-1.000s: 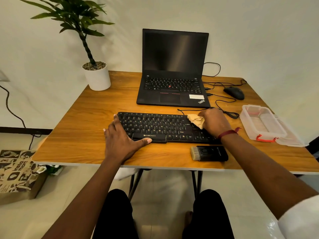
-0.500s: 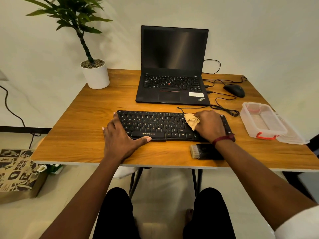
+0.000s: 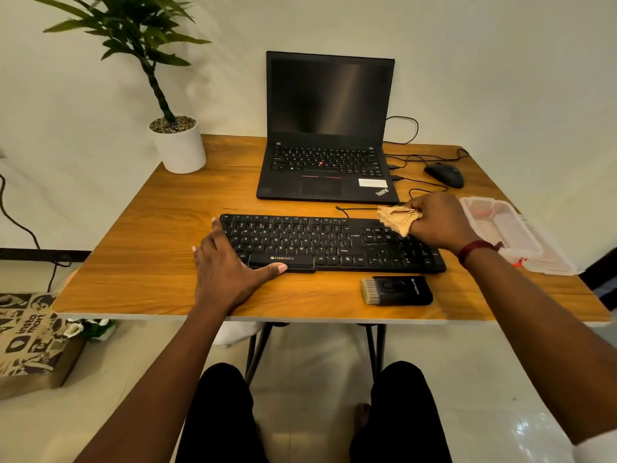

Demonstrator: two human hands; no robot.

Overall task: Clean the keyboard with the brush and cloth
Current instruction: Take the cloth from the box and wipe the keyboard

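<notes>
Wooden table [image 3: 150,248] carries everything, with a laptop [image 3: 329,128] at the far side, its screen dark. Nearer lies the black keyboard [image 3: 317,242]. The left grip [image 3: 227,272] is open and rests flat on the keyboard's left end, thumb at the space bar. The right grip [image 3: 437,222] is closed on the bunched tan cloth [image 3: 395,218] at the keyboard's far right corner. The brush [image 3: 397,290] lies untouched on the table, just near of the keyboard. I judge that the wiping step is in hand. The next move calls for drawing the cloth along the key rows with light pressure, while the left grip keeps the keyboard from sliding.
</notes>
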